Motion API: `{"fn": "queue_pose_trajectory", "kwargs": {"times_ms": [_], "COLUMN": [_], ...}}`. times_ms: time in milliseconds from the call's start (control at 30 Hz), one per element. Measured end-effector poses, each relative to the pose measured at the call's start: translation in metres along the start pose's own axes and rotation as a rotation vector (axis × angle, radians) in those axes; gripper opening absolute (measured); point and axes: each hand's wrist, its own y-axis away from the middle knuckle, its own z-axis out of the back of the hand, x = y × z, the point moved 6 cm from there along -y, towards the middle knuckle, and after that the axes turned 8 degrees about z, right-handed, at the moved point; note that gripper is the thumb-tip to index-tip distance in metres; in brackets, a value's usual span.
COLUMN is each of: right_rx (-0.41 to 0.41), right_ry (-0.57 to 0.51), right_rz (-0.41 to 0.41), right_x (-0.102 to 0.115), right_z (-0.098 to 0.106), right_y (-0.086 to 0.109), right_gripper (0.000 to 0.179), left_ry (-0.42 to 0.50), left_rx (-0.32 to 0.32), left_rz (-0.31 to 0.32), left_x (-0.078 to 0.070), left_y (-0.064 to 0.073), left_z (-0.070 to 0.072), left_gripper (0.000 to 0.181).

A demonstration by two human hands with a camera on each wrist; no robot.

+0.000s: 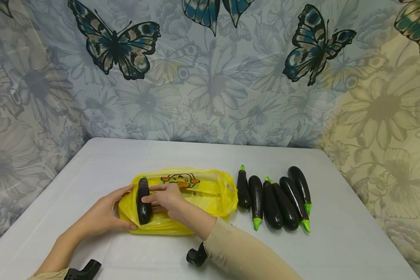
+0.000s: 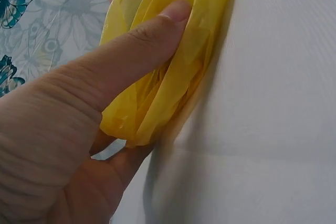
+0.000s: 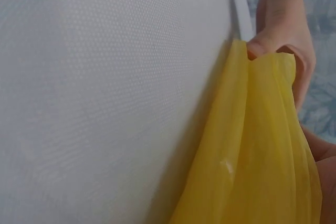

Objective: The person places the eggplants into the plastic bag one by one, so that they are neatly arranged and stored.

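My left hand [image 1: 106,212] grips the left end of a yellow plastic bag [image 1: 210,194] that lies across the table. In the left wrist view the thumb [image 2: 157,32] presses on the bag's gathered folds, with other fingers behind them. One dark eggplant [image 1: 145,202] rests lengthwise on the bag's left part, its top pointing away from me. Reaching in from the right, my right hand [image 1: 169,200] touches that eggplant's right side with fairly straight fingers, one fingertip overlapping its skin. The right wrist view mostly shows the bag's edge, with my left hand beyond it.
Several dark eggplants [image 1: 273,204] with green stem ends lie side by side to the right of the bag. The white table [image 1: 350,233] ends at a wall [image 1: 213,77] with butterflies and flowers. Black wrist mounts sit at both sleeves.
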Motion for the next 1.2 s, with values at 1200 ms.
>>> {"fn": "queue_pose_trajectory", "kwargs": {"times_ms": [1200], "right_rx": [-0.044], "right_ry": [-0.084], "right_rz": [0.040], "right_x": [-0.007], "right_z": [-0.003], "right_y": [0.007], "right_gripper": [0.017], "left_ry": [0.051], "left_rx": [0.005], "left_rz": [-0.014], "left_x": [-0.006], "left_y": [0.001], "left_z": [0.000], "left_gripper": [0.116]}}
